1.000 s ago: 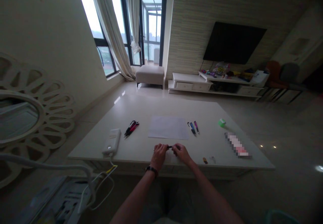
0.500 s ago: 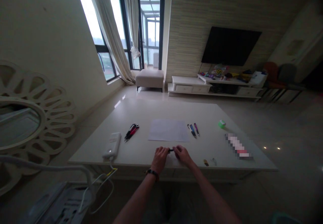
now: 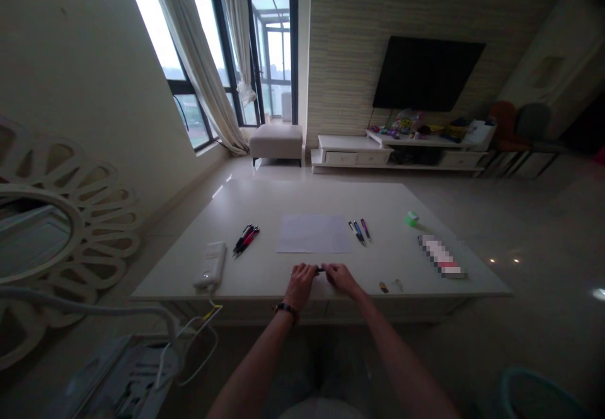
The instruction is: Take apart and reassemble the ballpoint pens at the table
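Note:
Over the near edge of the white table, both my hands meet on a short black pen [image 3: 321, 270], most of it hidden by the fingers. My left hand [image 3: 300, 285], with a dark bracelet at the wrist, is closed round one end. The other end is pinched by my right hand [image 3: 341, 278]. Just beyond the hands lies a sheet of white paper [image 3: 314, 234]. Several black and red pens [image 3: 246, 240] lie bunched to its left. To its right, blue, purple and dark pens [image 3: 360, 232] rest side by side.
A white power strip [image 3: 211, 264] with cables sits at the table's left. A green-and-white small object [image 3: 412, 218] and a blurred-out flat item [image 3: 442, 256] lie at the right. Small brown piece [image 3: 383, 287] near the front edge. An open case [image 3: 137, 372] stands below left.
The camera view has tilted down and shifted slightly, so the table sits a little higher in the picture. Both hands stay on the pen, with only slight finger movement.

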`<state>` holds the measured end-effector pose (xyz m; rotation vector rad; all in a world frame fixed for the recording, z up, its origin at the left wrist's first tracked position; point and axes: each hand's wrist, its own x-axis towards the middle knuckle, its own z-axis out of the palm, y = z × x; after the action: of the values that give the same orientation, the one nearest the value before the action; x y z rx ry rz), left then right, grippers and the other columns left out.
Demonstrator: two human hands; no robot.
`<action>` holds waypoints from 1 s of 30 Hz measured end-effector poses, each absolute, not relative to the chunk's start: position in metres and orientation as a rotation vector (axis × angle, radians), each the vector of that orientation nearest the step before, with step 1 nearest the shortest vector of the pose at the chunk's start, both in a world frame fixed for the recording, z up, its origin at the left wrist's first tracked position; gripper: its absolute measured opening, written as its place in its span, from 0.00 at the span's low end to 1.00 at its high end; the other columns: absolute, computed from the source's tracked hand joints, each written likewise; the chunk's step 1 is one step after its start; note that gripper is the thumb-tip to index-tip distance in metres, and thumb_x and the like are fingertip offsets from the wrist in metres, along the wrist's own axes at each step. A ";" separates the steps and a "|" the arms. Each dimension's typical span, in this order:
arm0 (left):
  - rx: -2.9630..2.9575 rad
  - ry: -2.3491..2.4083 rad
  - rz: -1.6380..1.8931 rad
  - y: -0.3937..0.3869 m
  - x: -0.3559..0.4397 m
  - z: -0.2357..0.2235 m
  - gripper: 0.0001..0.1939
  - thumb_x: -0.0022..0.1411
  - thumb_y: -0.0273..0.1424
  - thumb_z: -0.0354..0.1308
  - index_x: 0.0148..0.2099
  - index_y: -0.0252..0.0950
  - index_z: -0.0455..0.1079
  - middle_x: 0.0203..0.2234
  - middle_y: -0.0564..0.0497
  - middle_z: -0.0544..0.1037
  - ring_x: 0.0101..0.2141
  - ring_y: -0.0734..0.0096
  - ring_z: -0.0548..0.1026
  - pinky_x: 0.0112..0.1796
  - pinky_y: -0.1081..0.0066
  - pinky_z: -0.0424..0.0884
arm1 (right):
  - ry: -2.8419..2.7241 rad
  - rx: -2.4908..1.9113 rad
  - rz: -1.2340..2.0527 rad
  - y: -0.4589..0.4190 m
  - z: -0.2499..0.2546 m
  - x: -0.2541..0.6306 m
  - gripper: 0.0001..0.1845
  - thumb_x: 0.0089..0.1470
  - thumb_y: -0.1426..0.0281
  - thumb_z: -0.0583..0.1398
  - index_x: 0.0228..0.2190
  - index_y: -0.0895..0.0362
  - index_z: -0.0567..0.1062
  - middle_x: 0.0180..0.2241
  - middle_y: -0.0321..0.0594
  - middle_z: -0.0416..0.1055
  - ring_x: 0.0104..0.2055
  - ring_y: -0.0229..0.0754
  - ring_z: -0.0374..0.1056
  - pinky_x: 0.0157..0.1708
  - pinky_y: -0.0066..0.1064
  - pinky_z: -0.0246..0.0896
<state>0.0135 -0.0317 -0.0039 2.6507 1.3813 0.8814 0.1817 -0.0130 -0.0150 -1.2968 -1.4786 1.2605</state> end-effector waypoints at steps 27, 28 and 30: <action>2.641 1.263 0.901 -0.029 0.007 -0.007 0.09 0.63 0.30 0.46 0.45 0.39 0.64 0.30 0.51 0.73 0.35 0.70 0.66 0.38 0.68 0.60 | -1.609 -1.292 1.389 -0.031 0.015 0.189 0.22 0.47 0.51 0.55 0.21 0.58 0.66 0.13 0.30 0.60 0.15 0.31 0.53 0.16 0.23 0.46; 2.636 1.260 0.913 -0.029 0.008 -0.005 0.09 0.63 0.30 0.46 0.45 0.39 0.64 0.30 0.51 0.73 0.35 0.70 0.66 0.38 0.68 0.60 | -1.656 -1.253 1.324 -0.031 0.018 0.190 0.21 0.46 0.52 0.56 0.21 0.58 0.66 0.14 0.30 0.61 0.16 0.31 0.54 0.17 0.23 0.47; 2.650 1.237 0.934 -0.029 0.008 0.000 0.10 0.63 0.29 0.46 0.45 0.39 0.65 0.30 0.51 0.73 0.35 0.70 0.66 0.38 0.68 0.60 | -1.657 -1.213 1.306 -0.033 0.020 0.189 0.22 0.48 0.52 0.55 0.17 0.58 0.63 0.13 0.30 0.58 0.16 0.30 0.52 0.17 0.23 0.46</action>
<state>0.0082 -0.0291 0.0002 2.6502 1.2369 0.9341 0.1894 -0.0329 0.0204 -1.2128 -1.6574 1.3056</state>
